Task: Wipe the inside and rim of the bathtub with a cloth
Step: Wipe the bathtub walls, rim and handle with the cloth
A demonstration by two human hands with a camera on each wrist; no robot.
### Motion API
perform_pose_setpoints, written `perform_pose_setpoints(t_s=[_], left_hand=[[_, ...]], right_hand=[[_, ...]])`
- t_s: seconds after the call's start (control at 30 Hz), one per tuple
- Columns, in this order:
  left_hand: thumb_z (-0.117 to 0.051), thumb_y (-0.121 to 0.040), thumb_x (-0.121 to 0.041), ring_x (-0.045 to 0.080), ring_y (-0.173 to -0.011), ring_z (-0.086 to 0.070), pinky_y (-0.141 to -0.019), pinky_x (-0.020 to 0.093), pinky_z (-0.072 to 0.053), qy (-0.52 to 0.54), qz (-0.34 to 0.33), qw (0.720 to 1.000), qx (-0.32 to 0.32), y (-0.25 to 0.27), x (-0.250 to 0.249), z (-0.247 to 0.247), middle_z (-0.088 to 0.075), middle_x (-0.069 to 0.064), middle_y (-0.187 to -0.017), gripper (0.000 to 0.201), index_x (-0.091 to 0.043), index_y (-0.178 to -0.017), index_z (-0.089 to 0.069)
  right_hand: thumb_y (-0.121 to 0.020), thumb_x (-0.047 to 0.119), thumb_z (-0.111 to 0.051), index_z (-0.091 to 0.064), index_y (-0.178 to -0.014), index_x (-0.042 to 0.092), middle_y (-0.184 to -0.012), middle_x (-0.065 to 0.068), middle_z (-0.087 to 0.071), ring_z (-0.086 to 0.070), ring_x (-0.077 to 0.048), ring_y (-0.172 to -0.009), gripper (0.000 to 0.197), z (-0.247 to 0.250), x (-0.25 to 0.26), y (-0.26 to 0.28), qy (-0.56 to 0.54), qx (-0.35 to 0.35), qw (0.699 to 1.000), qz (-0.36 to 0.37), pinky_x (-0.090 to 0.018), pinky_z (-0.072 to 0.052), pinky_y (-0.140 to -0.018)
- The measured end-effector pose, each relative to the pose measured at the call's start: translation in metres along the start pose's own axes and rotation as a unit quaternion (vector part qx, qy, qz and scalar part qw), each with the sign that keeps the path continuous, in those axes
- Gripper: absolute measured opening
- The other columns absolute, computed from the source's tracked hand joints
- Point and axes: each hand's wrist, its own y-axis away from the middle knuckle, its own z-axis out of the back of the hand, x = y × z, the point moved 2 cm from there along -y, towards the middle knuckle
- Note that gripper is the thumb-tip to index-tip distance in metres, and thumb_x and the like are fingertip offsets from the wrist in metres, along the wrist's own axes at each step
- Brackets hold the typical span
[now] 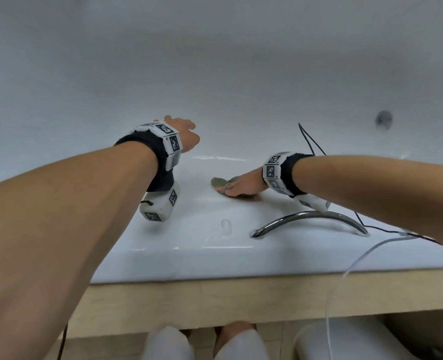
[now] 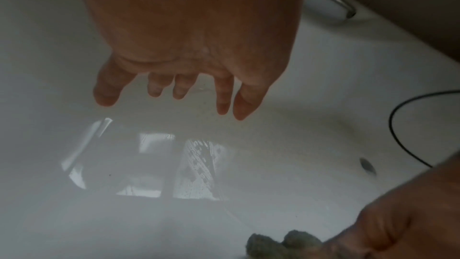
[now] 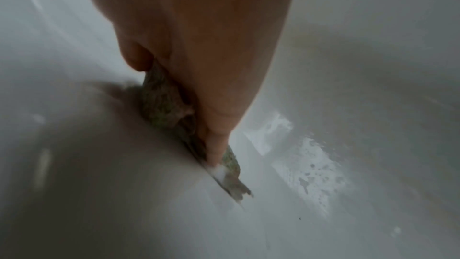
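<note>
Nearest, on the bathtub (image 1: 189, 261) near rim, right hand (image 1: 241, 184) lies flat, fingers straight, pressing a grey-green cloth (image 1: 219, 183) against the rim's inner edge, just beyond the chrome handle (image 1: 308, 219); left hand (image 1: 184, 133) hangs over the basin, fingers loosely spread, holding nothing

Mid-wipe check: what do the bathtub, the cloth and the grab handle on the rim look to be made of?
Bathtub: glossy white, acrylic or enamel; sharp window reflections, which one unclear.
Cloth: grey-green nubby textile, likely microfibre or terry; fuzzy, mottled surface.
Grab handle: polished metal, probably chrome-plated; mirror-like highlights along the curve.
</note>
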Motion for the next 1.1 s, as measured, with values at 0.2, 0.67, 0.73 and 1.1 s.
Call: perform_pose_setpoints(t_s=[0.2,0.67,0.73,1.1], left_hand=[[-0.045,-0.094,-0.034,0.031,-0.136,-0.037,-0.112,0.041,-0.033,-0.007,-0.024,1.000,-0.016,0.050,-0.005,0.004,-0.035,0.007,-0.152,0.051,-0.035,-0.145,-0.040],[-0.048,-0.096,-0.034,0.027,-0.140,-0.034,-0.113,0.034,-0.028,-0.026,-0.070,0.997,0.002,0.105,-0.087,-0.044,-0.038,0.002,-0.152,0.051,-0.027,-0.146,-0.041],[-0.047,-0.097,-0.033,0.027,-0.141,-0.032,-0.113,0.033,-0.026,-0.033,-0.057,0.998,0.005,0.111,-0.108,-0.049,-0.036,0.003,-0.153,0.051,-0.025,-0.147,-0.040],[-0.037,-0.103,-0.025,0.025,-0.140,-0.033,-0.109,0.031,-0.029,-0.055,-0.034,0.998,-0.017,0.150,-0.243,-0.061,-0.036,0.006,-0.153,0.045,-0.013,-0.146,-0.042]], right_hand=[[-0.097,0.051,-0.047,-0.048,-0.071,0.025,-0.074,0.005,-0.047,-0.044,-0.010,-0.063,0.037,0.001,-0.029,0.069,-0.022,-0.014,0.994,-0.108,-0.022,-0.035,-0.058],[-0.098,0.050,-0.047,-0.056,-0.078,0.019,-0.079,0.001,-0.054,-0.049,-0.015,-0.068,0.038,-0.044,-0.147,0.130,-0.105,-0.084,0.973,-0.190,-0.026,-0.039,-0.065],[-0.098,0.050,-0.047,-0.052,-0.074,0.021,-0.077,0.003,-0.050,-0.048,-0.015,-0.071,0.038,-0.052,-0.177,0.136,-0.127,-0.076,0.970,-0.195,-0.027,-0.039,-0.070],[-0.093,0.053,-0.053,-0.059,-0.119,0.010,-0.123,-0.010,-0.057,-0.057,-0.028,-0.109,0.051,-0.092,-0.323,0.172,-0.161,-0.081,0.966,-0.186,-0.033,-0.043,-0.100]])
